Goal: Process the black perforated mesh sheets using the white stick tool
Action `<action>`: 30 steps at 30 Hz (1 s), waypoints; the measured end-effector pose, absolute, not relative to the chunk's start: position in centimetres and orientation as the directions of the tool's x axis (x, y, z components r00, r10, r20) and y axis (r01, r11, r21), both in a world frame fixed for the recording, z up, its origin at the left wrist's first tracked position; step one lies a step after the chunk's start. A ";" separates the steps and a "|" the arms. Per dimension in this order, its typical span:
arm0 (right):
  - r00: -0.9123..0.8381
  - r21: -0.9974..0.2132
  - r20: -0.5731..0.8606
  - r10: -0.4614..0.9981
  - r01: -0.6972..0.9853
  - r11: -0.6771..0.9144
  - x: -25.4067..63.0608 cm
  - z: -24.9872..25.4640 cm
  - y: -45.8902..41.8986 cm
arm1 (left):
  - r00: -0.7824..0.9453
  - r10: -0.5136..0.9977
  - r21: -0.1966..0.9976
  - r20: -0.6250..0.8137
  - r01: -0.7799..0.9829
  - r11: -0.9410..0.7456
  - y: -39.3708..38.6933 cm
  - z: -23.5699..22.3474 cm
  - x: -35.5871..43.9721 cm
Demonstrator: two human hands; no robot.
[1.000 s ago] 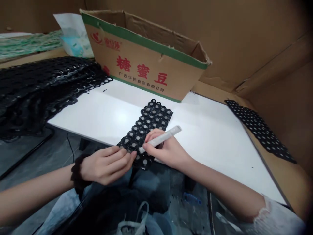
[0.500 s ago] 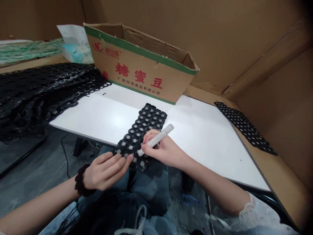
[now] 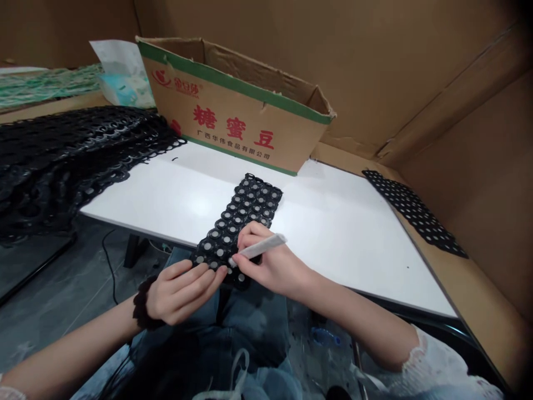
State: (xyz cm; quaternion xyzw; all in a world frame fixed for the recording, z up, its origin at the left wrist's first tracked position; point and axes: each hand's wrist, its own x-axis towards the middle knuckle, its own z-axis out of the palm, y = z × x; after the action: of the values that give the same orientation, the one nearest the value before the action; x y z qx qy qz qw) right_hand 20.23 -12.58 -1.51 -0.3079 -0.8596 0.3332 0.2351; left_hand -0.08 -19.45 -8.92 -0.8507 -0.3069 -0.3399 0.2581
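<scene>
A black sheet of joined rings with grey round centres (image 3: 242,212) lies over the table's front edge, its near end jutting out above my lap. My left hand (image 3: 185,291) grips the near left corner of this sheet, fingers on top. In my right hand (image 3: 270,261) is a slim whitish pen-like stick (image 3: 264,245), pinched between thumb and fingers. Its lower tip rests at or just above one of the discs near the sheet's near end; contact cannot be made out. Part of the sheet's right side is hidden behind my right hand.
A cardboard box (image 3: 233,119) with red lettering stands at the back of the white table (image 3: 333,222). Black ring sheets (image 3: 83,150) are heaped on the left. Another dotted black sheet (image 3: 412,214) lies along the right edge. A white-and-blue packet (image 3: 125,78) leans beside the box.
The stick has tilted lower, and its tip has shifted slightly left along with my right hand. My left hand keeps its hold on the sheet. The whole view has shifted slightly.
</scene>
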 end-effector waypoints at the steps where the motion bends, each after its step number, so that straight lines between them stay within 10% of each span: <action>1: -0.703 -0.718 0.204 0.682 0.365 0.592 20.3 -1.6 -12.6 | 0.578 0.329 -0.238 0.747 0.694 -0.680 -19.3 -9.0 -0.1; 30: -0.706 -0.772 0.260 0.659 0.258 0.581 21.4 -1.6 -12.7 | 0.707 0.006 -0.505 0.707 0.512 -0.695 -17.6 -8.6 -0.5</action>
State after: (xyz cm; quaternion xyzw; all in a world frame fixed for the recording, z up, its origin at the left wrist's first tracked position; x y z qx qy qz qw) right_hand 21.38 -12.73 -1.64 -0.2706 -0.8466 0.3693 0.2715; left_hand -0.46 -17.64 -8.57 -0.8508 -0.1522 -0.3513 0.3599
